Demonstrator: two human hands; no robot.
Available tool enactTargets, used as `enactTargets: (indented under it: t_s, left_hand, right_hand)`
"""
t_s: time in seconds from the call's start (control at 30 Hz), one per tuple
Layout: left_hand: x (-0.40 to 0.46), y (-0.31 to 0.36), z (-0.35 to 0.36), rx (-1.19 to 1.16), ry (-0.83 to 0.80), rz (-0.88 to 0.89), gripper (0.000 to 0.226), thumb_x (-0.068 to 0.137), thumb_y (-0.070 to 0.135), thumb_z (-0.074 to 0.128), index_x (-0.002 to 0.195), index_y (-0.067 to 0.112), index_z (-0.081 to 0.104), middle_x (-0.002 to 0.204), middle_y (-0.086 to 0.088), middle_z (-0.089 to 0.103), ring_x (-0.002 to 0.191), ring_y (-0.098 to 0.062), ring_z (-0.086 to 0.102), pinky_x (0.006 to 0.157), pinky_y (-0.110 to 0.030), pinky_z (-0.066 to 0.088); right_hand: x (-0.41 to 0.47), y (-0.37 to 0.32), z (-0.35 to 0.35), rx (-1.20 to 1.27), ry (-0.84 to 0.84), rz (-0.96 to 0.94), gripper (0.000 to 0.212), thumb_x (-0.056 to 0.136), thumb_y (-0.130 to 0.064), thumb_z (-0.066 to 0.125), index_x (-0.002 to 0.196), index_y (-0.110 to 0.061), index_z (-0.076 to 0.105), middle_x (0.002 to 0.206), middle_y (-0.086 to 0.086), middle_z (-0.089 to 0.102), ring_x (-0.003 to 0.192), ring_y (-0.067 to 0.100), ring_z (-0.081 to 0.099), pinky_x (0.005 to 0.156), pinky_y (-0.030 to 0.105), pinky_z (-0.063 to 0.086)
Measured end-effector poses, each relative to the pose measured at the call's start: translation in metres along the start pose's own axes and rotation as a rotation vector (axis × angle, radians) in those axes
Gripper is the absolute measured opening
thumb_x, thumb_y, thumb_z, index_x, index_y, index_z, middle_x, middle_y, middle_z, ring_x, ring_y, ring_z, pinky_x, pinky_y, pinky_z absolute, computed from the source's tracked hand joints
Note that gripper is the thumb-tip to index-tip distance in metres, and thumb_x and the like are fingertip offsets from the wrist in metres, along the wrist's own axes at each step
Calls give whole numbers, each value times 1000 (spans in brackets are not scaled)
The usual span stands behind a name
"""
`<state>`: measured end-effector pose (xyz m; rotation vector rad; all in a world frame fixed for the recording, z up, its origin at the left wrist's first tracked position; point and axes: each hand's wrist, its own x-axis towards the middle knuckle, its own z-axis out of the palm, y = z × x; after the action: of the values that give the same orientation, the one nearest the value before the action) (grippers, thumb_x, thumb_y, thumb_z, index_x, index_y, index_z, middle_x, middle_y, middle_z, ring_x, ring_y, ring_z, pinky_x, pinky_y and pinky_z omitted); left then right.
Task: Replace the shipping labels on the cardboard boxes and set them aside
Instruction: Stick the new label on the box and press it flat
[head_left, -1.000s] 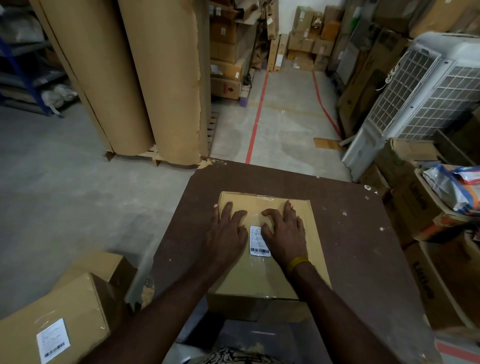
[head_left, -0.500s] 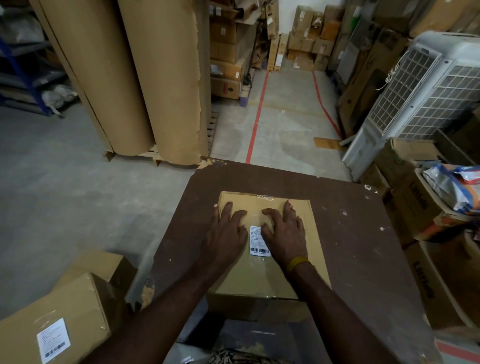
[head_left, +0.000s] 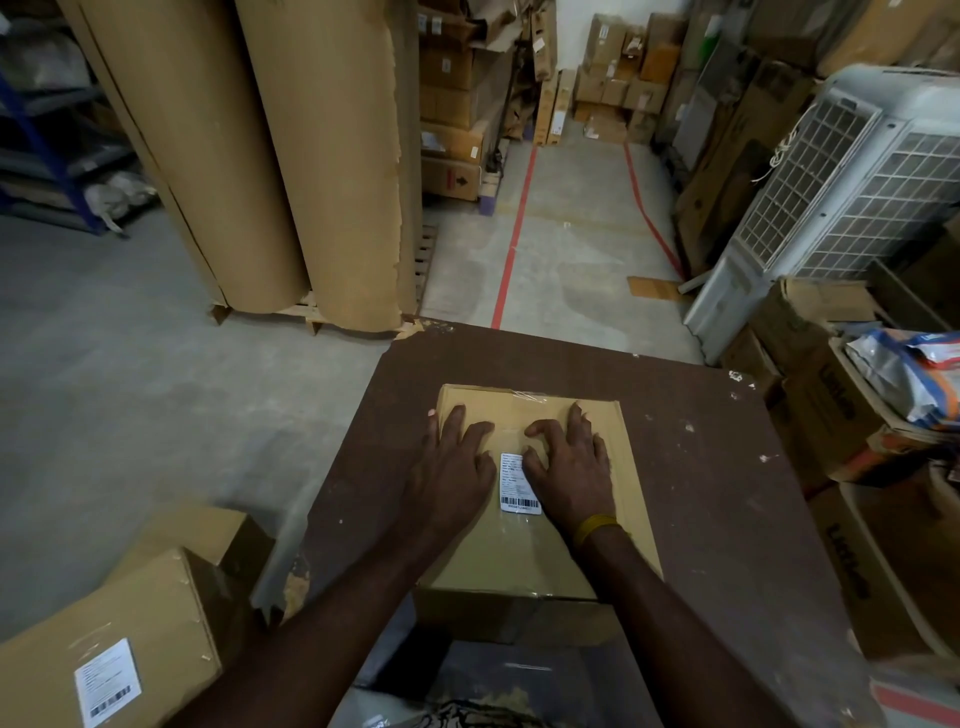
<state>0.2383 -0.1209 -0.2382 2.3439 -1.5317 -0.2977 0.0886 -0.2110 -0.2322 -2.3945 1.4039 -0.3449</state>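
A flat cardboard box (head_left: 524, 551) lies on the dark brown table (head_left: 727, 519) in front of me. A white shipping label (head_left: 515, 486) with a barcode is stuck on its top. My left hand (head_left: 452, 462) rests flat on the box just left of the label, fingers spread. My right hand (head_left: 569, 467), with a yellow band at the wrist, presses on the box at the label's right edge and covers part of it. Neither hand holds anything.
A labelled cardboard box (head_left: 114, 660) sits low at the left, another box (head_left: 208, 535) behind it. Tall brown paper rolls (head_left: 311, 156) stand on a pallet ahead. A white air cooler (head_left: 852, 192) and open cartons (head_left: 841, 415) crowd the right side.
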Motion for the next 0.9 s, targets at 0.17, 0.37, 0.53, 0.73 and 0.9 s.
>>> enactTargets:
  t_s: [0.17,0.37,0.53,0.73,0.9]
  left_hand:
    - [0,0,-1,-18,2,-3,48,103,42,37,150,35,32,167,0,10,154,-29,2,121,-47,22]
    - [1,0,0,-8,3,4,48,103,42,36,151,36,31,167,0,10,154,-29,2,121,-46,18]
    - [1,-1,0,1,-10,-1,49,103,44,34,151,37,29,167,0,8,154,-29,1,122,-46,19]
    - [1,-1,0,-5,-11,-5,49,103,43,34,151,36,29,167,0,9,154,-28,1,121,-45,18]
    - [1,0,-1,-9,-22,-4,50,103,43,34,152,36,29,167,0,7,154,-29,-2,121,-46,18]
  right_hand:
    - [-1,0,-1,5,-9,5,29,100,-44,44,127,-37,48,167,11,5,154,31,6,123,45,4]
    - [0,-1,-1,-9,-14,0,35,100,-44,42,134,-38,46,167,10,4,154,30,5,123,45,5]
    - [0,1,0,21,1,8,24,100,-43,43,122,-36,50,167,11,6,154,30,5,123,45,4]
    - [0,0,1,21,0,-1,27,100,-44,44,125,-37,49,167,11,6,154,30,5,123,46,4]
    - [0,1,0,10,-10,0,32,100,-45,42,131,-38,47,167,10,4,154,30,4,123,46,4]
